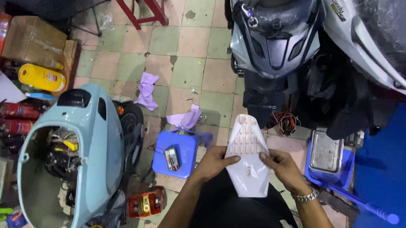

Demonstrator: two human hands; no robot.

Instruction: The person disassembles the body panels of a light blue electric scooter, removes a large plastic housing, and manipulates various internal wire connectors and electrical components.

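A small blue plastic stool (182, 151) stands on the tiled floor (187, 67) and carries a little red and grey gadget (172, 157) on its seat, with a crumpled purple rag (185, 118) draped at its far edge; a second purple rag (147, 90) lies on the tiles beyond. To the right, a blue tray (347, 164) holds a flat metal box (326, 151). On the left, the pale blue scooter body (83, 154) gapes open, showing wiring and a yellow part inside. Both hands hold a white sticker sheet (249, 163) in front of the person's lap: the left hand (214, 162) pinches its left edge and the right hand (281, 168), wearing a metal bracelet, pinches its right edge, fingers closed on the sheet. The sheet's long axis runs away from the person, its narrower end with red patterned pieces pointing toward the grey scooter (274, 39) ahead.
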